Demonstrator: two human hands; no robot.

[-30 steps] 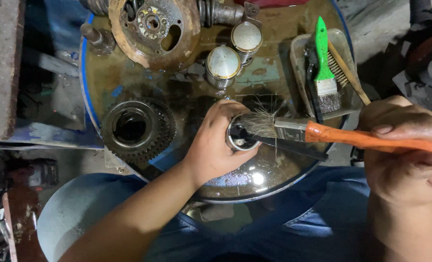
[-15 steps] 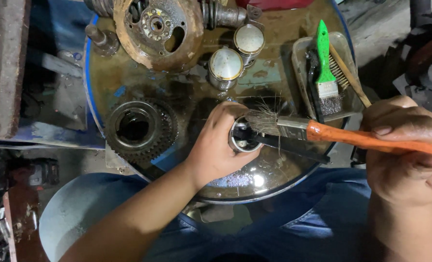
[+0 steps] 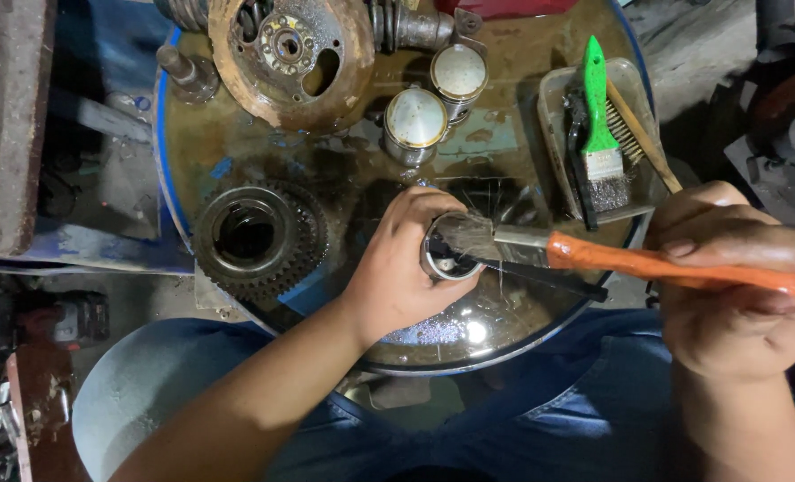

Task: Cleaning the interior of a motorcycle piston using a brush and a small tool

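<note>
On the far left of the oily drum top point(image 3: 540, 134) a big toothed gear point(image 3: 256, 237) is lying flat w/ a rusty round plate point(image 3: 289, 55) behind it, and your left hand point(image 3: 404, 268) is curling tight around a small metal cylinder point(image 3: 448, 256) just right of that gear, near the drum's front edge. Your right hand point(image 3: 741, 290) is gripping the orange-handled brush point(image 3: 612, 259), its bristles touching the cylinder's open top. Behind the brush, two capped cylinders point(image 3: 435, 98) are standing upright, and a tray point(image 3: 554, 125) w/ a green brush point(image 3: 599, 125) is sitting far right.
</note>
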